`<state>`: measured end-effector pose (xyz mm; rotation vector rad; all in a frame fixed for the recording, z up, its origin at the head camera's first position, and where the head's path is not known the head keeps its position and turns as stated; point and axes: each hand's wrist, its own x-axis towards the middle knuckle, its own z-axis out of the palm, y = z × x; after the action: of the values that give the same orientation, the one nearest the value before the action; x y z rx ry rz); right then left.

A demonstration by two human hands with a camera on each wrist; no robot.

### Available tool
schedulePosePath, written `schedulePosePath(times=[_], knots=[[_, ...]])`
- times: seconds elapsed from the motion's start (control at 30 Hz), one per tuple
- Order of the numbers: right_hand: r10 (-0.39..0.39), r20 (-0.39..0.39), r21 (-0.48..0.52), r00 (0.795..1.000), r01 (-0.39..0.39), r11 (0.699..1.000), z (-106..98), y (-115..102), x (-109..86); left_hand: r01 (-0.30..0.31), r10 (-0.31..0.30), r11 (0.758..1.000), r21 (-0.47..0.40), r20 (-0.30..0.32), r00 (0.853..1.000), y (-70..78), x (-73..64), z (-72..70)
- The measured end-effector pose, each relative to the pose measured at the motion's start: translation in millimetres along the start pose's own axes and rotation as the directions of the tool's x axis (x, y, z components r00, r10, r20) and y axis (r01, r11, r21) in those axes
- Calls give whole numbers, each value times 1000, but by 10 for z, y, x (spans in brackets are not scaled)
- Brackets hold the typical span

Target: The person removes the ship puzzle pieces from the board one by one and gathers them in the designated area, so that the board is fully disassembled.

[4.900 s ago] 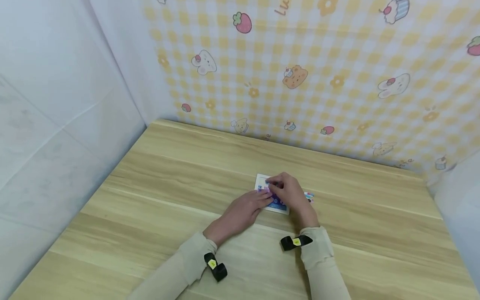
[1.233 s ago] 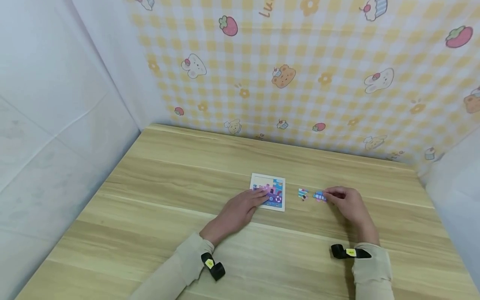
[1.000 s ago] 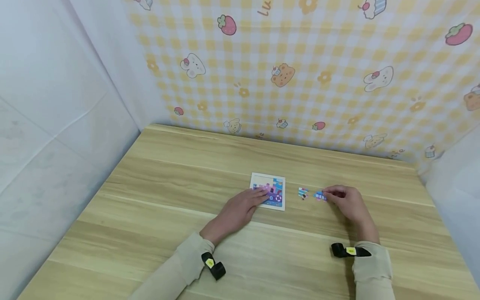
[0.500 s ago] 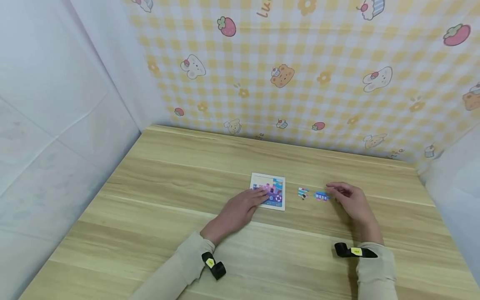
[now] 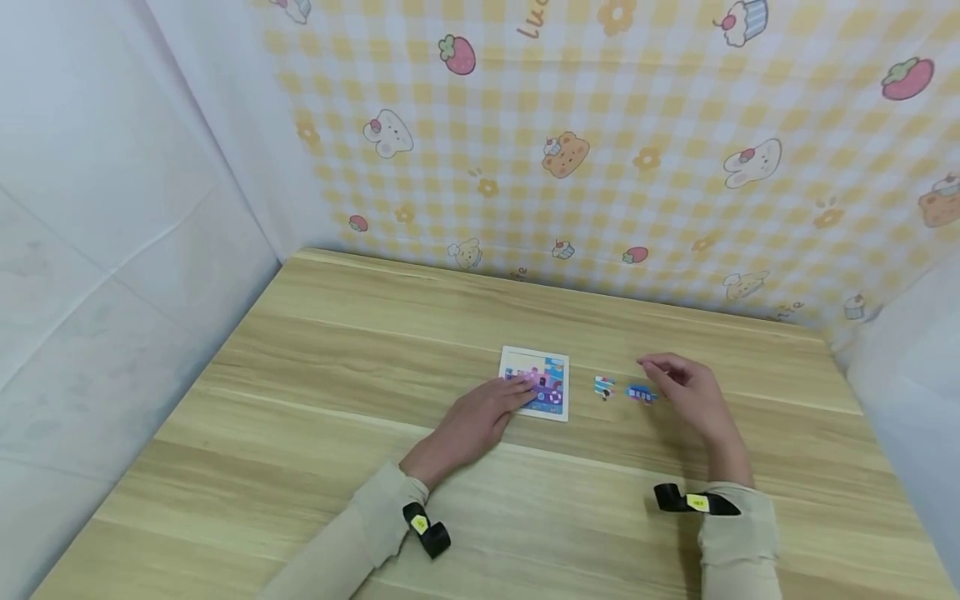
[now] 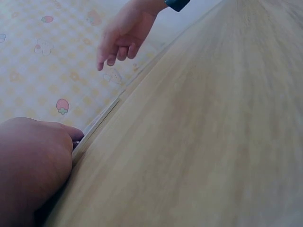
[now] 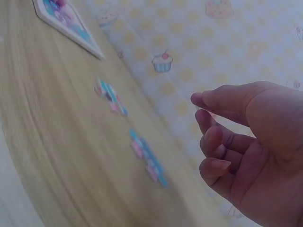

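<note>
My left hand [image 5: 471, 423] lies with its fingers stretched over the lower left of a small jigsaw puzzle in a white-edged tray [image 5: 566, 387]. Purple, pink and blue pieces fill much of the tray; its upper left shows a pale bare area. Two loose puzzle pieces lie on the table to its right: a blue-and-white striped piece [image 5: 604, 387] and a blue piece with a row of pale squares [image 5: 641, 394]. Above and right of that second piece, my right hand [image 5: 692, 398] hovers with loosely bent fingers. Nothing is between them in the right wrist view.
Wood-grain table [image 5: 337, 333] spreads around the puzzle. A yellow checked cloth [image 5: 517, 150] with cartoon prints hangs behind its back edge. White sheeting [image 5: 112, 250] stands at the left, and more at the right. Each wrist wears a black strapped camera [image 5: 426, 531].
My right hand left the puzzle, went right to pinch the blue piece, then let go and rose off it, drifting slightly left. My left hand stayed on the puzzle.
</note>
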<state>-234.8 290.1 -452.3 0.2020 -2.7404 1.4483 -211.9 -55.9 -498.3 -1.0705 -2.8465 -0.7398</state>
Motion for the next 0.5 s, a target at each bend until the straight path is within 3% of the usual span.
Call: schedulePosePath(times=[0.27, 0.5], knots=[[-81, 28, 53, 996, 79, 995, 198, -215, 72, -5, 5, 1000, -8, 9, 1000, 23, -7, -39], [-51, 117, 18, 992, 49, 999, 494, -353, 234, 16, -16, 1000, -16, 20, 1000, 15, 0, -19]])
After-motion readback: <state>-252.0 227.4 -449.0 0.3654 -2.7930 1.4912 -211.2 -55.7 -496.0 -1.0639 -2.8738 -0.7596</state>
